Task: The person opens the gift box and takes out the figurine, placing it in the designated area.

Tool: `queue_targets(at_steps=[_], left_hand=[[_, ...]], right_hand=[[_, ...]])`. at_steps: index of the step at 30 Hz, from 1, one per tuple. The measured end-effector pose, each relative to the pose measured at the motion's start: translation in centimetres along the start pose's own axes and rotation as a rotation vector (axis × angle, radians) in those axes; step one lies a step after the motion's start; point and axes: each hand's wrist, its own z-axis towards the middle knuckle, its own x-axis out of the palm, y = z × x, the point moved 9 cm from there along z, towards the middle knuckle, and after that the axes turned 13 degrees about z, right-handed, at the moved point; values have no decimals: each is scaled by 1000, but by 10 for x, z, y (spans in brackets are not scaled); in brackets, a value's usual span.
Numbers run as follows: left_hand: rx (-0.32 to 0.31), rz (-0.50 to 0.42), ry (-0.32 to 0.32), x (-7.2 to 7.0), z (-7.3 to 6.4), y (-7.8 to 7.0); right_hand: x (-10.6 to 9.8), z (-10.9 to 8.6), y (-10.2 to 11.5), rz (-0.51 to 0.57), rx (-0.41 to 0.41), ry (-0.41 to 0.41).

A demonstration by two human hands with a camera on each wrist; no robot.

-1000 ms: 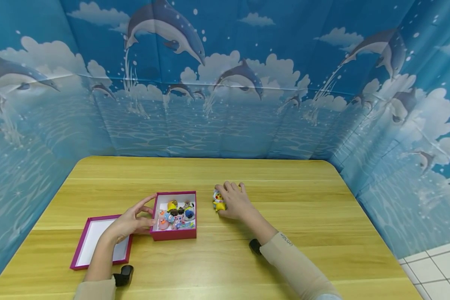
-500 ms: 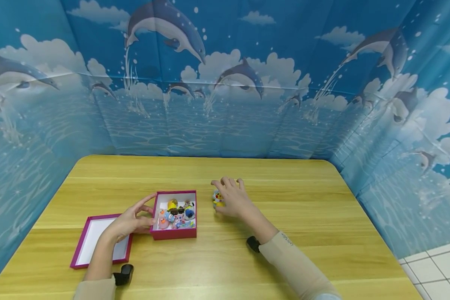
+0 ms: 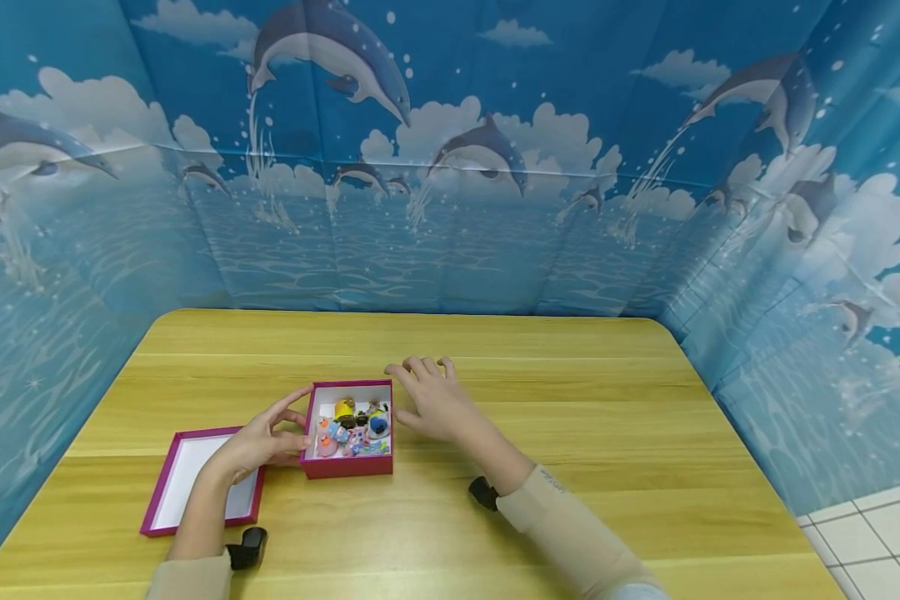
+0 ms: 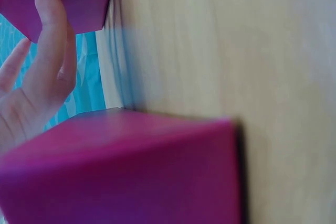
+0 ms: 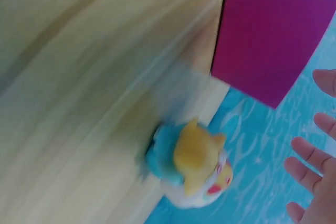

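The right hand (image 3: 438, 407) has swung left across the desk (image 3: 645, 417), away from its place at the right side of the small yellow, white and blue toy (image 5: 194, 156). A second ago its fingers (image 3: 412, 367) were around that toy; now they are off it, spread just beside the right wall of the box (image 3: 348, 467). The right sleeve (image 3: 570, 533) and the black wrist camera (image 3: 483, 493) have shifted left too. In the head view, the hand now hides the toy, which showed earlier.
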Motion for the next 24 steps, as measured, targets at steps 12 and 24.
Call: queue_targets(at_steps=[12, 24], left_hand=[[-4, 19, -10, -1, 0, 1], [14, -18, 18, 2, -2, -1]], right_hand=[[19, 13, 38, -43, -123, 59], [39, 22, 55, -141, -171, 160]])
